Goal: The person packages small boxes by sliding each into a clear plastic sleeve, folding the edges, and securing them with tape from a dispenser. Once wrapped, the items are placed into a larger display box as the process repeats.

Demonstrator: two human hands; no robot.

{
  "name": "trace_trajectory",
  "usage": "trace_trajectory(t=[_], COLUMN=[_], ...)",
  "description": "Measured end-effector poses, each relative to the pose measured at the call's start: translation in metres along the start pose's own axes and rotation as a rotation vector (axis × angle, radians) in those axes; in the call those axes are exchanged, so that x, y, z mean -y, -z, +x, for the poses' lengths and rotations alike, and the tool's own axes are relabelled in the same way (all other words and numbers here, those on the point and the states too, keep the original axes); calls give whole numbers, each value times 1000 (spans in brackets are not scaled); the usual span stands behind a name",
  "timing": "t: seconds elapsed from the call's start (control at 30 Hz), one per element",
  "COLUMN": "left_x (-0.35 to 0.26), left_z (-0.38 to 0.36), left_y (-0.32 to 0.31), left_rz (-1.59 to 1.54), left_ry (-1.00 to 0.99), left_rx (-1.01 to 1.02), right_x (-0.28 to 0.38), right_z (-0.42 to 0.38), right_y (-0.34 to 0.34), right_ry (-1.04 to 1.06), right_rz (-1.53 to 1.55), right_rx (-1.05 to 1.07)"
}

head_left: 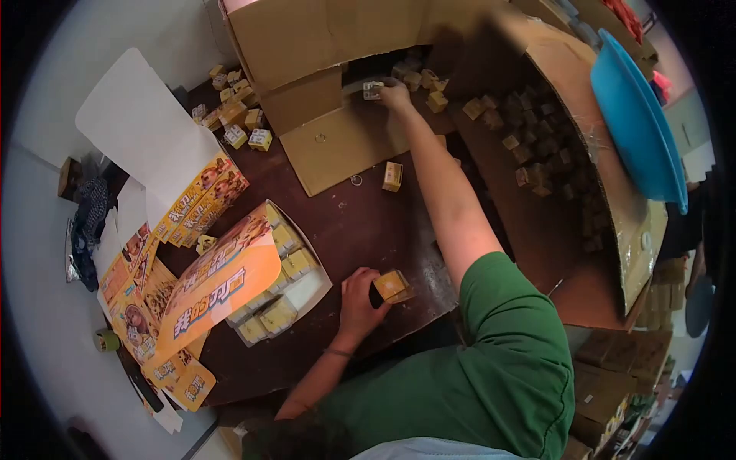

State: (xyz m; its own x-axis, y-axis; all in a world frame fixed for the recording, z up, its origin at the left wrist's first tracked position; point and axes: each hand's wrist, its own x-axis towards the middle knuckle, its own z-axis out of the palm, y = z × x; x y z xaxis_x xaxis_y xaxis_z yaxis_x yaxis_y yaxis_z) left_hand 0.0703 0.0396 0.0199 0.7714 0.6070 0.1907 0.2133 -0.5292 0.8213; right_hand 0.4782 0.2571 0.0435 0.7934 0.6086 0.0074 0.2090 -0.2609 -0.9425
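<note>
My left hand [362, 303] is at the table's near edge, its fingers closed on a small yellow box [390, 285]. My right arm reaches far forward, and my right hand [395, 95] grips a small white-and-yellow box [372, 90] at the opening of a large cardboard box [307, 38]. More small yellow boxes [437, 101] lie just right of that hand. Left of my left hand, an open display carton [222, 284] with an orange printed lid holds rows of small yellow boxes [277, 314]. Between my hands a single small box [392, 176] stands on the dark table [345, 222].
Several small boxes [247, 115] are heaped at the back left. Flattened printed cartons [138, 314] lie at the left. On the right, a large open carton [613, 230] contains many small boxes [529, 138], with a blue basin [636, 123] against its outer side.
</note>
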Motion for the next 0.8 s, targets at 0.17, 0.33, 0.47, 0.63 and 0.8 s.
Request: trace_trajectory(t=[0.17, 0.33, 0.47, 0.63, 0.8], left_x=[1, 6, 10, 22, 20], left_z=[0, -4, -10, -14, -13], left_y=[-4, -7, -6, -4, -1], left_rz=[49, 33, 57, 76, 51], left_ry=[-21, -81, -65, -67, -72], left_rx=[-42, -79, -36, 60, 123], right_x=[11, -11, -55, -45, -43], right_z=[-119, -262, -359, -401, -366], right_y=[38, 65, 83, 96, 106], right_ry=[-114, 183, 245, 526, 547], right_rz=[428, 306, 91, -295, -402], right_rx=[128, 117, 59, -41, 274])
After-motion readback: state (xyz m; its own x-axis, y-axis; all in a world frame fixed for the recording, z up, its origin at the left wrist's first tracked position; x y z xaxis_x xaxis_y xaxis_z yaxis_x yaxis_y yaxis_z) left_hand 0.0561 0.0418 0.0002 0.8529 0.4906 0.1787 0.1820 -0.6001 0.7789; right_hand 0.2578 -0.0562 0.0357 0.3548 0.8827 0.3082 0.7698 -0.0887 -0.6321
